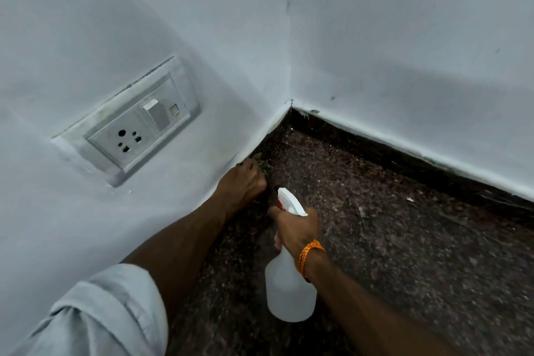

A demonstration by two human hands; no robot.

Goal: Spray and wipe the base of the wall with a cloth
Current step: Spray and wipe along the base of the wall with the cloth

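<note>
Your left hand (pixel 244 182) is curled tight on the cloth (pixel 260 159), fingers bunched round it so that only a small dark, greenish scrap shows past the knuckles. That hand presses the cloth against the base of the left wall (pixel 179 37), just where the pale paint meets the dark skirting (pixel 271 141), a little short of the corner (pixel 290 105).

Your right hand (pixel 297 230) grips the neck of the bottle (pixel 289 292), fingers wrapped round it, with one finger reaching forward under the white nozzle (pixel 290 202) beside its red part. You hold the bottle tilted, its cloudy white body towards you and the nozzle aimed at the wall base, near your left hand but not touching it. Whether any liquid is inside you cannot tell from this view. An orange thread (pixel 309 254) is wound round your right wrist.

On the left wall, above and to the left of your left hand, sits a grey socket (pixel 127 140) with a switch (pixel 157 114) beside it on one plate. Dark speckled floor (pixel 404 240) fills the lower right, and more dark skirting runs along the foot of the right-hand wall. Your left forearm is bare, with a light grey sleeve (pixel 109 312) rolled up at the elbow.
</note>
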